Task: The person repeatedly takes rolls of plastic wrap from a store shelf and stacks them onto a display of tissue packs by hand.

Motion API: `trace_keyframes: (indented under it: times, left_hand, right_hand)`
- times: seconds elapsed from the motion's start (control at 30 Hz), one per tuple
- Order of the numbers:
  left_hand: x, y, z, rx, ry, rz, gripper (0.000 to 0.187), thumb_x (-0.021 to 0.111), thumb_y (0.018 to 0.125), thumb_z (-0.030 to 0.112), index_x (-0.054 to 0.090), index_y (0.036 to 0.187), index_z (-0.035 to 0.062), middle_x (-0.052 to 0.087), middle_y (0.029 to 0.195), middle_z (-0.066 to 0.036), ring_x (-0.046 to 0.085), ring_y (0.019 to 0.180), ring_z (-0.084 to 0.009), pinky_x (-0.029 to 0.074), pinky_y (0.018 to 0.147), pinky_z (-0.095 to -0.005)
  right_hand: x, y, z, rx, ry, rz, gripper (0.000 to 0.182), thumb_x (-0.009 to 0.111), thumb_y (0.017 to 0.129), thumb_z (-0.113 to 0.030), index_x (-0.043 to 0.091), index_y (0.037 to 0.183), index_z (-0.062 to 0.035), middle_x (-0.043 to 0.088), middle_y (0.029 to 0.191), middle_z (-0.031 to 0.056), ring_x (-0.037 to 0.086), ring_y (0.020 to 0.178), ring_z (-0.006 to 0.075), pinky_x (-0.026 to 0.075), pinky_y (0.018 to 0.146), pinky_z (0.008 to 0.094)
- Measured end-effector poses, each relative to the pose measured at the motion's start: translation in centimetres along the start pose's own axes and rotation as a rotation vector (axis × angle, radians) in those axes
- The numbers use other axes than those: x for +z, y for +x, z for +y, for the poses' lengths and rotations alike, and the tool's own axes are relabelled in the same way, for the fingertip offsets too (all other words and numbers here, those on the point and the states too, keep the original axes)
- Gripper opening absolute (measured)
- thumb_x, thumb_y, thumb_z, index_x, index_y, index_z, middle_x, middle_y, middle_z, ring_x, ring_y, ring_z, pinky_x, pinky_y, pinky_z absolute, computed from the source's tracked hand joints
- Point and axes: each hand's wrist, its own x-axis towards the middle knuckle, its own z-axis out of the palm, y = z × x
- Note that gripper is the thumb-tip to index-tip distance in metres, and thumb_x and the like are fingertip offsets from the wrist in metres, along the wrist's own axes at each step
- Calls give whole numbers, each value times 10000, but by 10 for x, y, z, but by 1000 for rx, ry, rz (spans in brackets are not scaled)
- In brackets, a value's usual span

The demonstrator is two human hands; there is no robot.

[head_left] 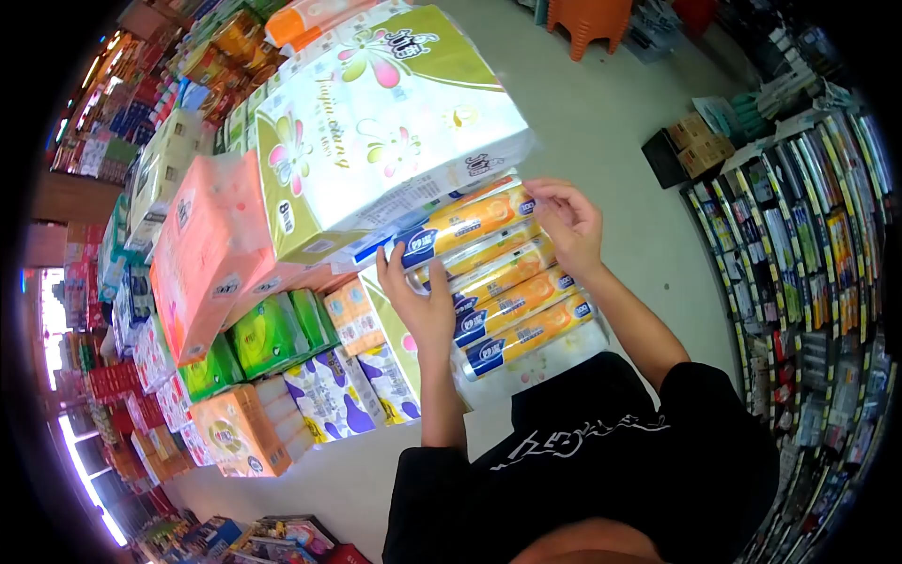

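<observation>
My left hand (pixel 416 299) and my right hand (pixel 571 226) are at opposite ends of a long orange and blue box (pixel 470 224), which looks like a toothpaste box. The left fingertips and thumb close on its blue end, and the right fingers pinch its orange end. Several similar orange boxes (pixel 521 308) lie in a row beneath and nearer to me, on a pale flowered package (pixel 540 371). A large white and green tissue pack (pixel 395 132) stands just beyond the held box and hides part of what lies behind it.
Left of my hands are a pink tissue pack (pixel 211 249), green packs (pixel 268 334), purple-patterned packs (pixel 329 395) and an orange pack (pixel 240 432). Crowded shelves (pixel 789 254) run along the right, with cardboard boxes (pixel 700 141) nearby. An orange stool (pixel 587 23) stands on the floor ahead.
</observation>
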Motion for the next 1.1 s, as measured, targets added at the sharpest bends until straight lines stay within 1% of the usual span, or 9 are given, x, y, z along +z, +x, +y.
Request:
trace_keyframes:
  times: [0.07,0.23,0.37,0.5,0.63,0.77,0.93,1.0,1.1]
  left_hand:
    - [1,-1,2,-12,27,36,481,665,846,117,497,1285,14,347,1436,-252,357,1330,-388,301,1087,-454]
    - [4,-9,4,-29,86,41,500,680,837,141,492,1285,24,374,1405,-252,376,1300,-391,302,1082,-467]
    - [9,-21,20,8,344,62,599,689,830,195,449,1343,-2,305,1447,-315,287,1364,-458,245,1119,-495]
    - [33,-57,46,222,514,168,613,672,855,185,406,1345,-70,253,1469,-315,248,1378,-442,242,1119,-492]
    - [104,-124,108,332,242,119,544,652,880,178,434,1337,-21,335,1417,-286,314,1342,-415,242,1116,-488]
    - [204,-192,151,462,53,-367,474,682,831,129,496,1244,-10,475,1316,-212,438,1246,-362,341,1058,-451]
    - [317,-282,258,837,-15,-831,494,697,827,171,506,1255,14,466,1331,-215,460,1228,-389,382,1026,-456]
    - [346,-311,297,1029,-6,-1108,509,695,840,220,505,1272,31,443,1362,-224,449,1239,-406,383,1027,-469]
    - [393,-345,325,1180,-28,-1273,512,654,874,288,500,1295,39,418,1384,-233,436,1249,-406,368,1034,-476]
  right_hand:
    - [-4,-8,-8,-43,-96,81,202,561,867,97,584,1061,47,577,1209,160,558,1160,222,439,1014,337]
    - [-47,-39,-21,31,-95,190,181,555,880,86,592,1051,40,598,1153,140,579,1103,198,451,991,320]
    - [-96,-62,-42,74,-97,235,165,570,885,70,598,1043,30,624,1101,121,604,1044,186,475,945,304]
    - [-158,-87,-91,73,-110,315,156,583,887,56,604,1038,22,639,1067,103,610,1009,169,485,910,292]
    - [-241,-124,-133,42,-178,371,127,613,902,-27,630,1019,22,659,1002,70,605,939,124,487,849,271]
    - [-331,-172,-187,61,-324,488,150,634,889,-71,636,1011,16,665,959,64,616,886,118,498,798,264]
    - [-418,-251,-245,48,-463,730,176,644,878,-77,628,1029,12,666,951,63,623,855,119,504,767,264]
    - [-444,-281,-263,72,-476,824,186,648,876,-80,625,1037,9,667,951,60,624,850,118,504,761,264]
    - [-477,-321,-280,75,-470,937,205,643,891,-52,599,1083,3,653,1005,64,611,913,110,488,810,251]
